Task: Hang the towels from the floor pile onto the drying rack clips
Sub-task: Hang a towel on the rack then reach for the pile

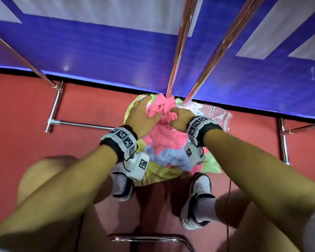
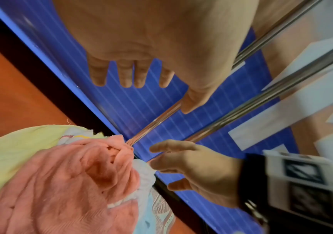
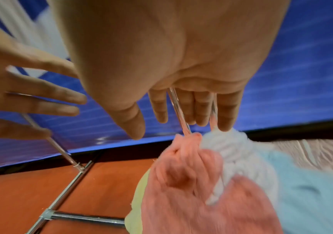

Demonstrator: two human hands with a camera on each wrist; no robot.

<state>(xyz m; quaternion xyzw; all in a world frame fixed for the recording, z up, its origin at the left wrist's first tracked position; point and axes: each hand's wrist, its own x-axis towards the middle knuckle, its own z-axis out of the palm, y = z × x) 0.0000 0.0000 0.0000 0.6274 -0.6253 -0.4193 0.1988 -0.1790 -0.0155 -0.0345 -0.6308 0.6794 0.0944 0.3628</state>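
Note:
A heap of towels lies on the red floor at the foot of the drying rack. A pink towel [image 1: 164, 135] [image 2: 61, 182] [image 3: 191, 197] is on top, over light blue [image 1: 173, 157], white [image 3: 227, 152] and yellow-green [image 1: 160, 173] ones. My left hand [image 1: 144, 113] [image 2: 167, 88] hovers over the pink towel's left side with fingers straight and spread, holding nothing. My right hand [image 1: 180, 117] [image 3: 161, 125] is just right of it, fingers also straight, tips close above the pink and white folds. No rack clips are in view.
Two chrome rack poles [image 1: 180, 48] slant down into the heap. The rack's base bars [image 1: 84, 125] run along the floor on both sides. A blue wall panel [image 1: 116, 51] stands right behind. My shoes [image 1: 122, 186] flank the heap's near edge. Clear plastic [image 1: 218, 115] lies at its right.

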